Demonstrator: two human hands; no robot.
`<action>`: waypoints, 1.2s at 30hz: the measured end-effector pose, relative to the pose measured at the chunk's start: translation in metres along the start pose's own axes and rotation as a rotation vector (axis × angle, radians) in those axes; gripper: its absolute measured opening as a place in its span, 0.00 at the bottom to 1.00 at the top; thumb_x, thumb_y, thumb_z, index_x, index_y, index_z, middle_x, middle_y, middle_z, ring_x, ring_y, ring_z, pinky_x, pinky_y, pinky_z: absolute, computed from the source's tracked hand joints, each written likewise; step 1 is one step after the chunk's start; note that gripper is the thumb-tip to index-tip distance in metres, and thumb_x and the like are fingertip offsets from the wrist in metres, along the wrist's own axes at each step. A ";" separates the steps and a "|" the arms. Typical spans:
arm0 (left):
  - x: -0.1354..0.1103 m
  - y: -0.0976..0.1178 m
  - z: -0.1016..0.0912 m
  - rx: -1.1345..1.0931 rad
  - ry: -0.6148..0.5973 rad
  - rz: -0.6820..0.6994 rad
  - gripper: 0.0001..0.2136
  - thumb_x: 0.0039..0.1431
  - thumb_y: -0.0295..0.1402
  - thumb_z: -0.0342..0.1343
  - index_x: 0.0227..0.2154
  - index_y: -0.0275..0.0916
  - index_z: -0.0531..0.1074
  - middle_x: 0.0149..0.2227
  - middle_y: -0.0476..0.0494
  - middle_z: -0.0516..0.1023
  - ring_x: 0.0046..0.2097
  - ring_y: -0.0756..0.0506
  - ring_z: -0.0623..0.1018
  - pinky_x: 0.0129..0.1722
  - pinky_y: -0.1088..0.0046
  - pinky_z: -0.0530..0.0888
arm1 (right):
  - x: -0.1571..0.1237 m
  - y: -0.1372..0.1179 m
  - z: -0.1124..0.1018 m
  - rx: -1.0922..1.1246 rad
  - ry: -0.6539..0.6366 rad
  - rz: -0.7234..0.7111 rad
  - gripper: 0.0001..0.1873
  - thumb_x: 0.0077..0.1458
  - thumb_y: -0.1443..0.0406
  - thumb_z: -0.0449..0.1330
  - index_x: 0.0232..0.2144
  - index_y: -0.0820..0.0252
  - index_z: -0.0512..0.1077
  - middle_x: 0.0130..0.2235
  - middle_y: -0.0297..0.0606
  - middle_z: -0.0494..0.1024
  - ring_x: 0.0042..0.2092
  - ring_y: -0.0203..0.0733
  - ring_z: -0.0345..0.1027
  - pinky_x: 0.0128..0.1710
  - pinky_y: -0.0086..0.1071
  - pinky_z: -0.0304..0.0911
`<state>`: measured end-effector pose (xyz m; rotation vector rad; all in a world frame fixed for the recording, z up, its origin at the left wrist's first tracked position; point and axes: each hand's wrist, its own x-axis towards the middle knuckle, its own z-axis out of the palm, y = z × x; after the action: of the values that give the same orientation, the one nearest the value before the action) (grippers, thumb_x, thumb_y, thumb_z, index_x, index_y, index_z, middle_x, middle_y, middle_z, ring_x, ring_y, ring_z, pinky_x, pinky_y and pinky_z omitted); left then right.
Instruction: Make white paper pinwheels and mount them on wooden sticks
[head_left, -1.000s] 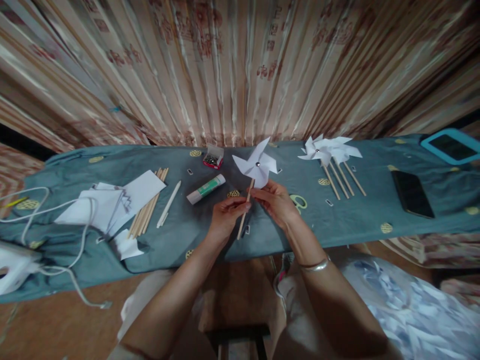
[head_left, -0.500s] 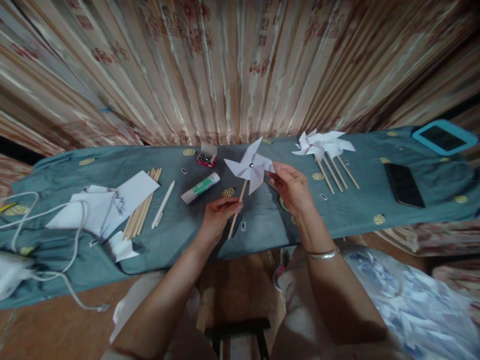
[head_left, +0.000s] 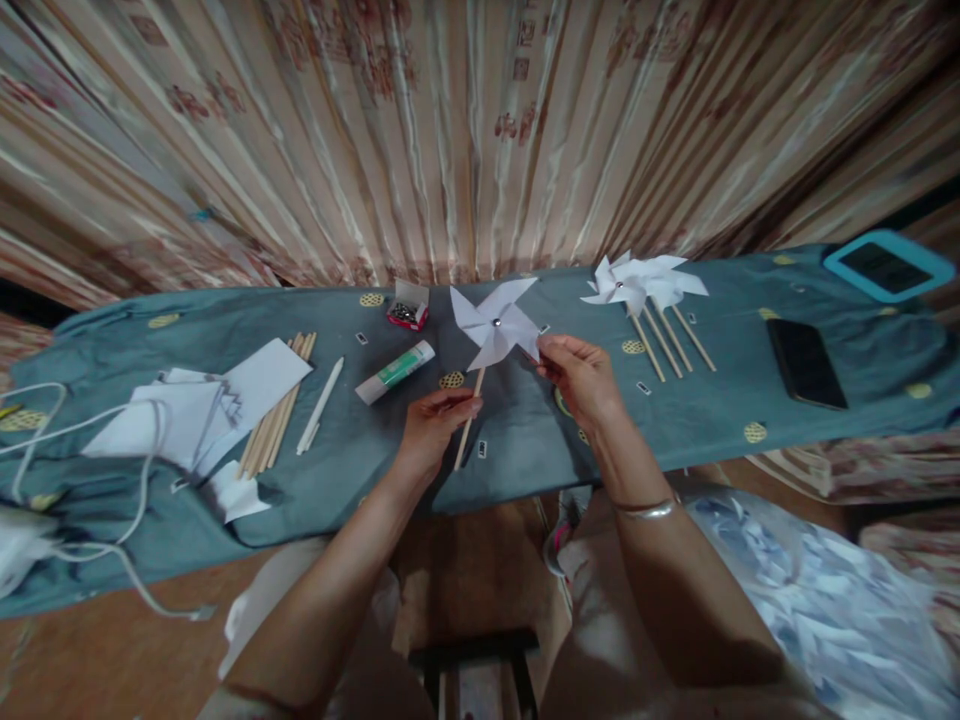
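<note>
A white paper pinwheel (head_left: 491,335) with a shiny pin at its centre stands tilted over the cloth, on a thin wooden stick. My left hand (head_left: 437,425) is closed round that stick below the blades. At the pinwheel's right, the fingertips of my right hand (head_left: 581,370) are pinched together by a blade's tip; whether they grip the paper or only touch it I cannot tell. Beyond my left hand lie a glue stick (head_left: 395,372) with a green label and an open small box of pins (head_left: 409,308).
Finished pinwheels (head_left: 645,283) lie at the back right, near a black phone (head_left: 806,363) and a blue-framed device (head_left: 889,265). Leftward are a white pen (head_left: 321,405), wooden sticks (head_left: 277,430), paper sheets (head_left: 169,420) and white cables (head_left: 142,500). A curtain (head_left: 450,140) hangs behind.
The pinwheel's blades have turned about the pin. My right hand's fingertips have dipped slightly, while my left hand keeps its hold on the stick. The whole view has shifted a little.
</note>
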<state>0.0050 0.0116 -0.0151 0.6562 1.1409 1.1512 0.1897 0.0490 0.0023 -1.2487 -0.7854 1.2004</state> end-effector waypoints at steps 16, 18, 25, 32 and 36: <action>0.002 -0.001 0.000 -0.015 -0.004 0.027 0.15 0.29 0.35 0.75 0.23 0.35 0.80 0.22 0.48 0.78 0.26 0.53 0.72 0.30 0.76 0.67 | -0.015 -0.003 0.016 0.058 -0.084 0.111 0.18 0.26 0.55 0.76 0.16 0.58 0.76 0.19 0.29 0.74 0.24 0.30 0.64 0.25 0.26 0.57; 0.002 -0.002 -0.001 -0.014 0.003 0.027 0.15 0.29 0.35 0.75 0.24 0.35 0.80 0.23 0.48 0.78 0.26 0.53 0.72 0.30 0.76 0.67 | -0.015 -0.002 0.017 0.063 -0.097 0.111 0.18 0.26 0.55 0.76 0.16 0.58 0.76 0.19 0.29 0.74 0.24 0.30 0.63 0.25 0.26 0.57; 0.002 -0.001 0.000 -0.009 0.007 0.019 0.15 0.30 0.35 0.74 0.24 0.36 0.81 0.23 0.48 0.78 0.27 0.52 0.73 0.31 0.76 0.68 | -0.017 0.001 0.019 0.075 -0.139 0.123 0.18 0.28 0.54 0.77 0.17 0.58 0.76 0.21 0.31 0.76 0.24 0.31 0.65 0.26 0.27 0.60; 0.003 -0.002 0.001 -0.011 0.012 0.021 0.14 0.28 0.35 0.74 0.23 0.36 0.80 0.22 0.48 0.77 0.26 0.52 0.73 0.30 0.76 0.68 | -0.020 0.001 0.022 0.120 -0.154 0.181 0.19 0.24 0.54 0.78 0.17 0.58 0.77 0.21 0.31 0.78 0.24 0.29 0.67 0.26 0.23 0.63; 0.004 -0.004 -0.001 -0.015 -0.005 0.027 0.14 0.29 0.35 0.74 0.23 0.36 0.81 0.22 0.49 0.78 0.26 0.52 0.73 0.30 0.76 0.68 | -0.021 0.001 0.024 0.124 -0.170 0.184 0.19 0.25 0.54 0.78 0.18 0.58 0.78 0.23 0.32 0.79 0.25 0.29 0.68 0.26 0.23 0.63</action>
<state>0.0060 0.0138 -0.0205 0.6639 1.1208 1.1794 0.1616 0.0358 0.0093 -1.1458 -0.7180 1.4981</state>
